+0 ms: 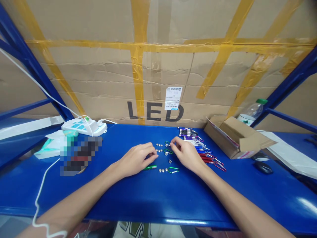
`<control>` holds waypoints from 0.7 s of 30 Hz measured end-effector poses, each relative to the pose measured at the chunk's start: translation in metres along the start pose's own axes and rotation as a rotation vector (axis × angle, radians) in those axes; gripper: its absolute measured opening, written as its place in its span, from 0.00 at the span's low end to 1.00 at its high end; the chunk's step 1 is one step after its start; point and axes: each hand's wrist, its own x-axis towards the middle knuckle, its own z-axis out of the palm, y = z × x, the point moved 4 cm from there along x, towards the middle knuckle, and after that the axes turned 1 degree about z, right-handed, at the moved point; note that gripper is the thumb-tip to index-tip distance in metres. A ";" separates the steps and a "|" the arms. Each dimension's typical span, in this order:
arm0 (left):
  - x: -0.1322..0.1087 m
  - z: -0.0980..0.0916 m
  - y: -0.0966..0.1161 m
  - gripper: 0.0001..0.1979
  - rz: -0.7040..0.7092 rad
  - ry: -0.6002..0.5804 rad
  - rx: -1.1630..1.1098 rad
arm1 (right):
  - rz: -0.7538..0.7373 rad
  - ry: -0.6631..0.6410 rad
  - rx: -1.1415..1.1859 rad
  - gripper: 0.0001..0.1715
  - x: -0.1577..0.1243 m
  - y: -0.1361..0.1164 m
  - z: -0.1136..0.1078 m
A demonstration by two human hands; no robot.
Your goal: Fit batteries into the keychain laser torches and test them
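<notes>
My left hand (138, 159) rests on the blue table with its fingers curled in; whatever they hold is hidden. Partly beneath it lies a green metal tube (150, 168). My right hand (187, 154) has its thumb and forefinger closed at the end of a green carabiner (167, 143). Just below that are a second green carabiner (168, 151) and a small silver end piece (170, 161). Small button cells (159, 150) lie in short rows between my hands. Closer to me, another green carabiner (173, 170) sits beside more button cells (162, 170).
Purple, silver, blue and red pocket flashlights (208, 158) with carabiners lie right of my right hand. Beyond them stand an open cardboard box (235, 138), a black mouse (263, 167) and a bottle (254, 110). A white power strip (84, 127) and cable (41, 188) are left. A large carton (106, 82) backs the table.
</notes>
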 end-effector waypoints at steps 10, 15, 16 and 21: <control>0.000 0.002 -0.004 0.13 0.053 -0.008 0.177 | 0.001 0.017 0.007 0.11 0.000 0.001 0.000; 0.000 0.003 -0.005 0.14 0.062 -0.007 0.199 | 0.008 0.014 0.004 0.12 0.000 0.001 0.000; 0.000 0.002 -0.005 0.14 0.065 -0.005 0.196 | 0.008 0.012 0.006 0.12 0.000 0.001 0.000; 0.000 0.002 -0.004 0.14 0.074 0.012 0.200 | 0.012 0.010 0.016 0.13 0.000 0.002 0.000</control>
